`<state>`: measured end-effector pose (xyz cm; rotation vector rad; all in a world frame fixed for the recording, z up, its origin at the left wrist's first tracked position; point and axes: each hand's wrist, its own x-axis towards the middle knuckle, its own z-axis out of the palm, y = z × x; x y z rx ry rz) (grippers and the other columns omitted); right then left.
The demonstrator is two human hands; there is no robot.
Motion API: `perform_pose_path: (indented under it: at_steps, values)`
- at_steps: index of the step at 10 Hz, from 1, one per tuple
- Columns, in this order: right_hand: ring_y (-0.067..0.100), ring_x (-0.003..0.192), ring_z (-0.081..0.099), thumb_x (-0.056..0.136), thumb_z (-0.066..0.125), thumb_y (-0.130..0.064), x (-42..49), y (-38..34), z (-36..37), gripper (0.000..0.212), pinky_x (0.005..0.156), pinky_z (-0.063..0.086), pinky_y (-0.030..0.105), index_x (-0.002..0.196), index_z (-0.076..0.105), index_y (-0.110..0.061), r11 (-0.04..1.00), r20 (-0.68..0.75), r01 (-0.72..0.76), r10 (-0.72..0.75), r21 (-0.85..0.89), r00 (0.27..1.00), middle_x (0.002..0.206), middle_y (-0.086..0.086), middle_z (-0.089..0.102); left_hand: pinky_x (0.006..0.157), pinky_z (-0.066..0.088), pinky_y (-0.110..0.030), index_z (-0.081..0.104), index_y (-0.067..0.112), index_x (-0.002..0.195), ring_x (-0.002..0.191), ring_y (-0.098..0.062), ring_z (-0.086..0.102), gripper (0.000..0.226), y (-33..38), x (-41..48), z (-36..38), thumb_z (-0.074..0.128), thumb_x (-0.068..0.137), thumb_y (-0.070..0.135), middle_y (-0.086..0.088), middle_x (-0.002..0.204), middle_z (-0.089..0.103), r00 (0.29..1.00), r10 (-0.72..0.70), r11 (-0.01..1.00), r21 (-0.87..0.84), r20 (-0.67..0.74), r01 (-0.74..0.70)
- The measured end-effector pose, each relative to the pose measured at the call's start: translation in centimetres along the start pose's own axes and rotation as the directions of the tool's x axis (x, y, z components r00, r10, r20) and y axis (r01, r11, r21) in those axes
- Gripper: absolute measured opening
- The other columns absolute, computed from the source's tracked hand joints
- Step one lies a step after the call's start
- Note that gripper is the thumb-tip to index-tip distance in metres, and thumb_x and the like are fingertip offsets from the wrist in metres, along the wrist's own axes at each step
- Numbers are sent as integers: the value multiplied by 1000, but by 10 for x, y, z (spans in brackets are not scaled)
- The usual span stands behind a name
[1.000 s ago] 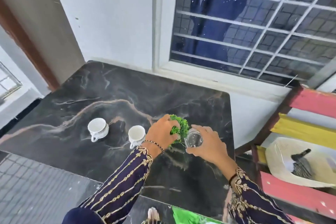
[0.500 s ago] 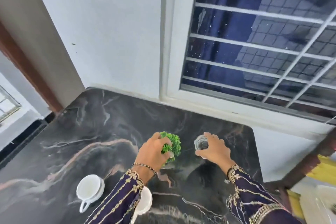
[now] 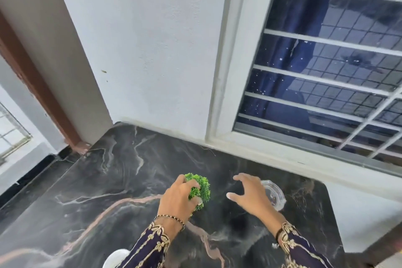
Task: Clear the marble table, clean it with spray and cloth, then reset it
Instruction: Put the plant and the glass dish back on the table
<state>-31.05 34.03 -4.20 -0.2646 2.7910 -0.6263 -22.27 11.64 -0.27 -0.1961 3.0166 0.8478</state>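
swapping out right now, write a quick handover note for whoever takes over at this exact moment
Left hand: closed around the small green plant, which is on or just above the marble table.
Right hand: open, fingers spread, holding nothing, beside the clear glass, which stands on the table near its right edge.
A white cup shows at the bottom edge.
Done: the table top looks wiped, with plant and glass on it.
Left: let go of the plant, finish the reset. Spray and cloth are out of view.
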Motion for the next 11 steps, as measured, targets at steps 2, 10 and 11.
perform_pose_path:
  at_steps: [2,10,11]
  values:
    - [9,132,46,86,80,-36,12,-84,47,58,112,43,31,138,55,-29,968,141,26,-62,250,988,141,-10,54,81,51,-33,60,35,114,94,-20,63,29,-47,30,-25,61,86,29,6,116,50,1000,-12,1000,-15,-28,12]
    - [11,98,72,89,78,-13,136,-262,138,50,87,63,36,133,56,-14,720,101,-125,77,682,992,122,-1,70,63,51,-35,20,42,146,84,-23,62,65,-201,146,-111,53,92,28,1,121,46,999,48,985,163,-10,-46]
    - [13,102,70,91,77,-17,118,-255,133,54,82,63,29,139,52,-14,726,115,-144,89,673,989,129,1,65,59,50,-33,16,40,147,93,-21,64,63,-199,137,-113,50,94,37,0,130,44,995,85,951,302,-54,-65]
